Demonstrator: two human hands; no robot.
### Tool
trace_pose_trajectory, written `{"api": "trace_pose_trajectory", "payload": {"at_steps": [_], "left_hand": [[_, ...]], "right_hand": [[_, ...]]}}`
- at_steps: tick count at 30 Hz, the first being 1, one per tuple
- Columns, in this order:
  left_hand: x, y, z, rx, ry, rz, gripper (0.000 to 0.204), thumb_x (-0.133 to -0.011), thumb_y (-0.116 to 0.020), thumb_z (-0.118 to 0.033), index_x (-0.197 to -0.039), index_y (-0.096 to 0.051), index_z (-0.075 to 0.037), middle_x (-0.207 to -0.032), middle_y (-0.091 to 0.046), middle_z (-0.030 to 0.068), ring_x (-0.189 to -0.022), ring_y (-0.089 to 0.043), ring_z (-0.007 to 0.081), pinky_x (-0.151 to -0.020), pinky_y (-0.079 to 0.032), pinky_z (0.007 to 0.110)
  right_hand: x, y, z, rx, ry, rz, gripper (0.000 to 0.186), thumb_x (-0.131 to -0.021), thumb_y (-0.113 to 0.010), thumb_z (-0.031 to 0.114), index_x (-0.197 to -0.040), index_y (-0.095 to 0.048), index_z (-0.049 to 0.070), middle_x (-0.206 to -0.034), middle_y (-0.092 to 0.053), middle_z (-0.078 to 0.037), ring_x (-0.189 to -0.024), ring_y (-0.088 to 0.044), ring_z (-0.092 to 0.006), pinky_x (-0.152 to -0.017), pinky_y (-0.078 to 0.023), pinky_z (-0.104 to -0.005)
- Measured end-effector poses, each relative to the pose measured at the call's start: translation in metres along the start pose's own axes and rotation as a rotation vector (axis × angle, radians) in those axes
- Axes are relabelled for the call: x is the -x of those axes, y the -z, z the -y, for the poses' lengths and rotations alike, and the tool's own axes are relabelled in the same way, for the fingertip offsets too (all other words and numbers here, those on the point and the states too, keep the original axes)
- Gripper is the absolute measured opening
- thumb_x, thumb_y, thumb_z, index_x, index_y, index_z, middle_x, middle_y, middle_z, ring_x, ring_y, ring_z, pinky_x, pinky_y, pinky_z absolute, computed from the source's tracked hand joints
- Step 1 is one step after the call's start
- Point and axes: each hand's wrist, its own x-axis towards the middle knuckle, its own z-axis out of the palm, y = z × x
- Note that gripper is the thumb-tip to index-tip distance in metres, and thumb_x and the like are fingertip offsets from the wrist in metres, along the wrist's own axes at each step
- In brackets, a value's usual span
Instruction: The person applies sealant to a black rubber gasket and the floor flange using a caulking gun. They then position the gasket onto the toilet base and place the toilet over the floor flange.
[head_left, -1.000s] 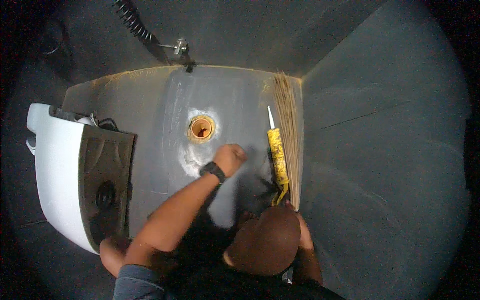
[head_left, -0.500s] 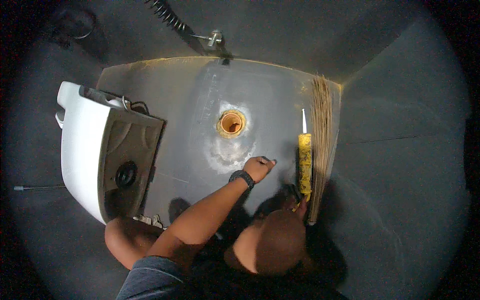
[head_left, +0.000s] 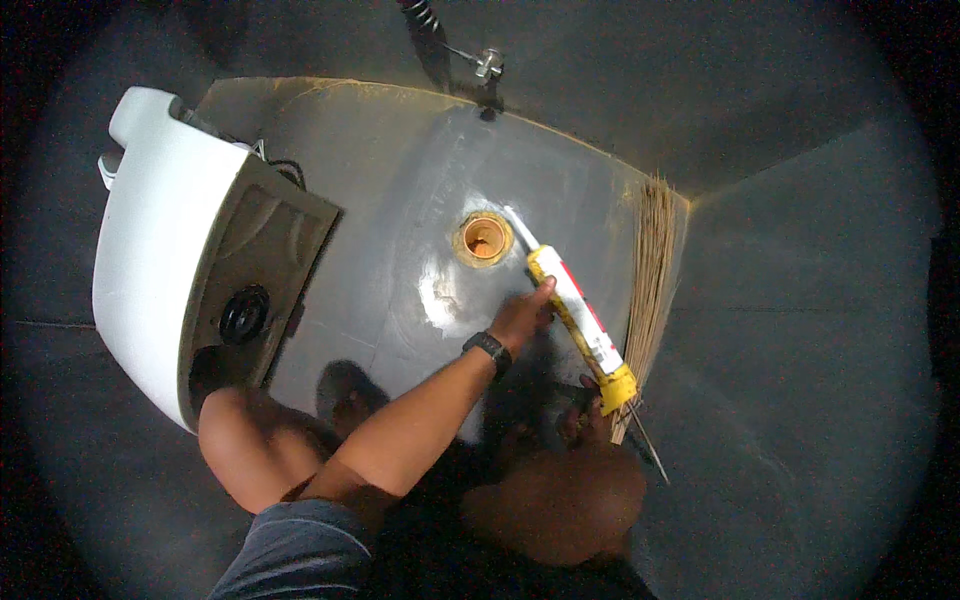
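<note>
A yellow caulking gun (head_left: 618, 384) loaded with a white sealant tube (head_left: 575, 308) lies slantwise across the middle. Its white nozzle (head_left: 522, 229) points to the upper left, with the tip close to the right rim of an orange drain pipe (head_left: 484, 238) in the floor. My left hand (head_left: 522, 318), with a black watch on the wrist, has its fingers around the front part of the barrel. Down at the gun's rear end, my right hand (head_left: 580, 422) is dark and partly hidden behind my knee, gripping the handle.
To the left, a white toilet (head_left: 150, 270) is tipped over, its hollow underside and a black rubber ring (head_left: 244, 314) facing me. A stick broom (head_left: 654, 270) lies along the right wall. A tap valve (head_left: 488, 64) with a coiled hose is on the far wall.
The caulking gun has swung from upright beside the broom to a slant, its nozzle now near the drain pipe. My left hand has taken hold of the barrel.
</note>
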Motion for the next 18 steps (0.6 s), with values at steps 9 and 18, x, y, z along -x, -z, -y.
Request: {"api": "trace_pose_trajectory", "payload": {"at_steps": [9, 18], "left_hand": [[-0.021, -0.001, -0.033, 0.063, -0.113, -0.145, 0.054, -0.087, -0.055, -0.053, -0.106, -0.053, -0.002, -0.087, -0.061, 0.0082, -0.075, -0.061, 0.0204, -0.074, -0.051, 0.034], [-0.053, -0.007, -0.026, 0.503, -0.093, 0.023, 0.031, -0.095, -0.05, -0.037, -0.102, -0.046, -0.007, -0.084, -0.058, 0.0101, -0.076, -0.062, 0.0232, -0.076, -0.053, 0.039]], "right_hand": [[0.029, -0.095, 0.202, 0.994, 0.344, 0.08, 0.038, -0.081, -0.072, 0.032, -0.104, -0.064, 0.002, -0.081, -0.067, -0.007, -0.075, -0.062, -0.0161, -0.068, -0.048, -0.0281], [0.035, -0.13, 0.256, 1.23, 0.585, 0.196, 0.035, -0.077, -0.075, 0.015, -0.109, -0.063, 0.006, -0.086, -0.068, -0.013, -0.08, -0.068, -0.0217, -0.073, -0.052, -0.0332]]}}
